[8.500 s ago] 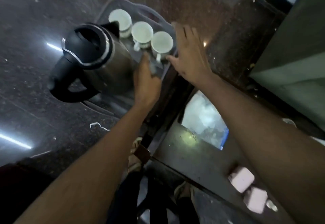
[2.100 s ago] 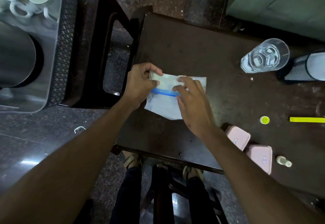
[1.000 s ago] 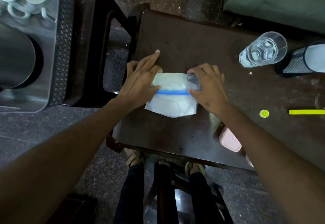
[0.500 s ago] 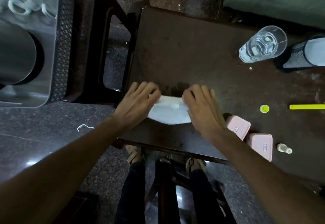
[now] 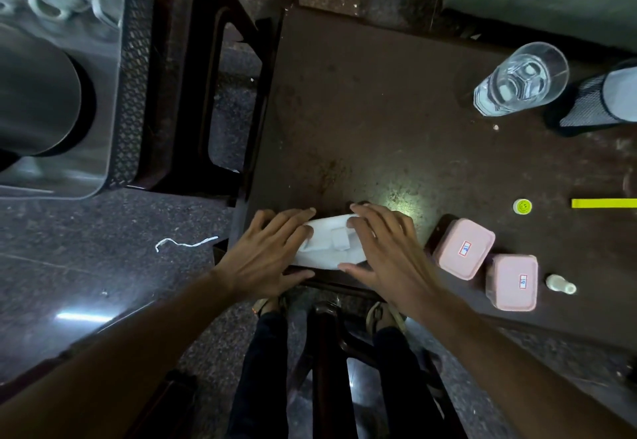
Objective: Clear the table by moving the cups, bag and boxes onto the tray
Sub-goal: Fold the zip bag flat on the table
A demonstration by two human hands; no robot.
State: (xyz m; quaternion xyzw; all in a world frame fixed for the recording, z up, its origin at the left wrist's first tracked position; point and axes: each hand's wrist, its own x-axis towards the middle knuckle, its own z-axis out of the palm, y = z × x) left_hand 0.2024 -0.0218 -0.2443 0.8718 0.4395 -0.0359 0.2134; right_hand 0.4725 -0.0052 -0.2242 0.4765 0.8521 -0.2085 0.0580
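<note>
Two flat hands, the left hand (image 5: 265, 259) and right hand (image 5: 386, 252), are pressed with released grip on the folded zip bag (image 5: 327, 245) at lower centre of the bench (image 5: 379, 111). It is judged light, soft and slippery; its edges are best pinched.

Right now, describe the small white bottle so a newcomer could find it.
Start at the dark table and go to its near right side, where two pink boxes sit. The small white bottle lies just right of the nearer box, the only white thing there.

A folded white bag (image 5: 327, 245) lies flat at the table's near edge, two pink boxes (image 5: 463, 248) beside it.
</note>
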